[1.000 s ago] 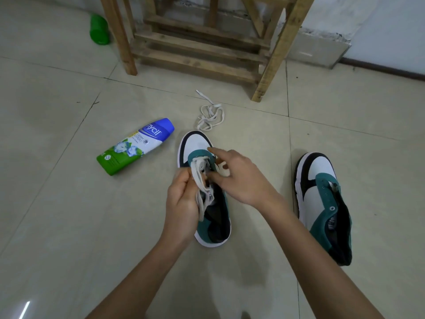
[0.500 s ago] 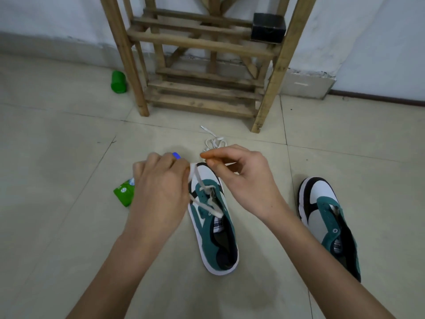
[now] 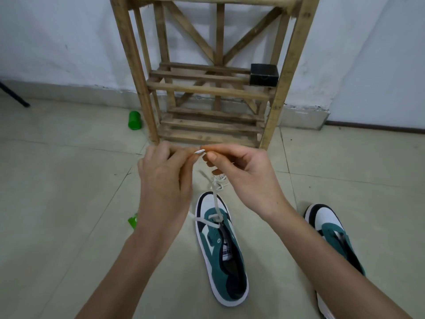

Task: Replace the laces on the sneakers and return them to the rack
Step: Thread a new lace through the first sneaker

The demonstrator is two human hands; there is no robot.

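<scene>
The right hand (image 3: 241,180) pinches the white tip of the lace (image 3: 215,199) narrowly between thumb and forefinger. The left hand (image 3: 165,178) is curled just beside it, apparently pinching the other end, though its fingertips are turned away and that strand disappears behind the wrist. Both hands are raised at the centre of the frame, in front of the foot of the rack (image 3: 207,88). From them the lace drops to the lowest eyelets of the sneaker (image 3: 220,254), which lies flat on the floor tiles at lower centre with its toe towards the rack. The grip is so fine that the smooth tip could slip out if either hand pulls harder, and the end would then run back through its eyelet. Nothing holds the sneaker down, so a strong upward pull would probably lift or twist it rather than tighten the lace. Unequal pulling would leave one end short for the upper eyelets. The flat lace also seems to cross near the eyelets and could set with a twist. A loose lace (image 3: 218,180) lies bunched just beyond the toe, under the hands, where a dropped end could tangle with it. The second sneaker (image 3: 333,238), at lower right, looks unlaced.
</scene>
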